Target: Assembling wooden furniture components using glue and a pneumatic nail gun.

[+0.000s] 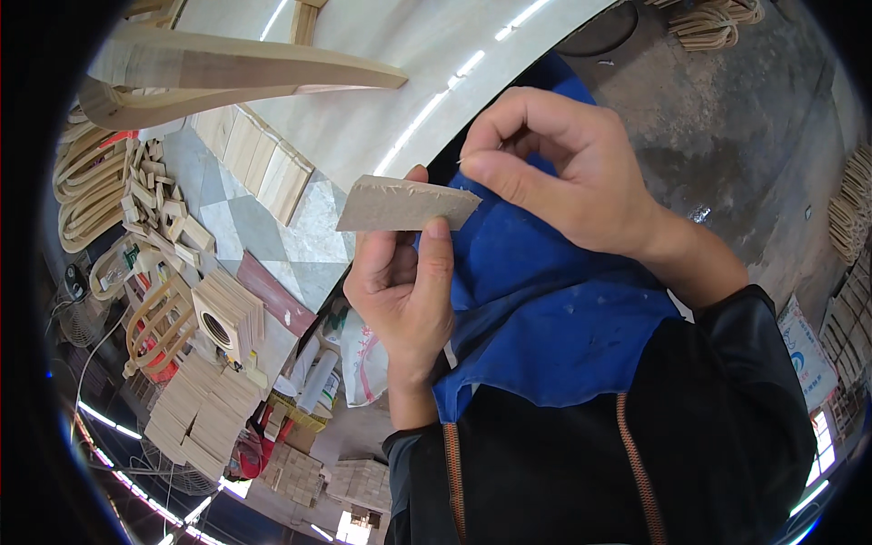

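Observation:
My left hand (406,291) pinches a greyish-beige piece of sandpaper (395,205) between thumb and fingers. Its upper edge is ragged and torn, and its right end tapers to a point. Just right of and above that end is my right hand (568,163), apart from the sandpaper. Thumb and index finger are pressed together there, with a tiny pale bit at their tips, too small to name. A blue apron (554,309) covers my lap beneath both hands.
A pale table (363,82) with a curved edge lies ahead, bearing a wooden frame piece (245,68). Flat wooden boards (259,163), wood offcuts (168,204), bent wooden parts (91,186) and a stack of square panels (227,313) are at left. More bent parts (713,27) lie on the floor.

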Demonstrator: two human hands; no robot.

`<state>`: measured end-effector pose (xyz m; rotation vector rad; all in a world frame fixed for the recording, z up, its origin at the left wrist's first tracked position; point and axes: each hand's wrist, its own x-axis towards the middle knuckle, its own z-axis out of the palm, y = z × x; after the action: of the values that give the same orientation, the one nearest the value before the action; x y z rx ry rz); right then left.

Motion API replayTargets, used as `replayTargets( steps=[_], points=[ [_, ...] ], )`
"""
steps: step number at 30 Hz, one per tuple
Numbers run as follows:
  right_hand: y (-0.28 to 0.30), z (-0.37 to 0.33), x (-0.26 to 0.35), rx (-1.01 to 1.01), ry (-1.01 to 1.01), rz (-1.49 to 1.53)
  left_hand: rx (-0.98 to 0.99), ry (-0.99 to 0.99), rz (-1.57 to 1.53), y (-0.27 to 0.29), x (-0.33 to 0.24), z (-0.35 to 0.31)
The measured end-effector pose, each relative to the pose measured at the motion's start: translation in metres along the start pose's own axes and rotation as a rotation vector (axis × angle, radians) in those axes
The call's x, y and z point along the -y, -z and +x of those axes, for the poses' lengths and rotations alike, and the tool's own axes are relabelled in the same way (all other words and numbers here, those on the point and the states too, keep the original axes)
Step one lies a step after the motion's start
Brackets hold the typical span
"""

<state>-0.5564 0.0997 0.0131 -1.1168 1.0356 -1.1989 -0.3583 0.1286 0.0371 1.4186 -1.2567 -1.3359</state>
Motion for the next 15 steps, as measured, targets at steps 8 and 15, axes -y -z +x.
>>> replayTargets(
  steps=[8, 15],
  points=[
    [-0.0069, -0.001, 0.0014, 0.041, 0.218, -0.256, 0.021, -0.037, 0.051, 0.0003, 0.0032, -0.0035],
    [-0.0084, 0.0004, -0.0025, 0.009, 0.199, -0.163, 0.017, 0.018, 0.118, 0.004, 0.0049, -0.0066]
  ],
)
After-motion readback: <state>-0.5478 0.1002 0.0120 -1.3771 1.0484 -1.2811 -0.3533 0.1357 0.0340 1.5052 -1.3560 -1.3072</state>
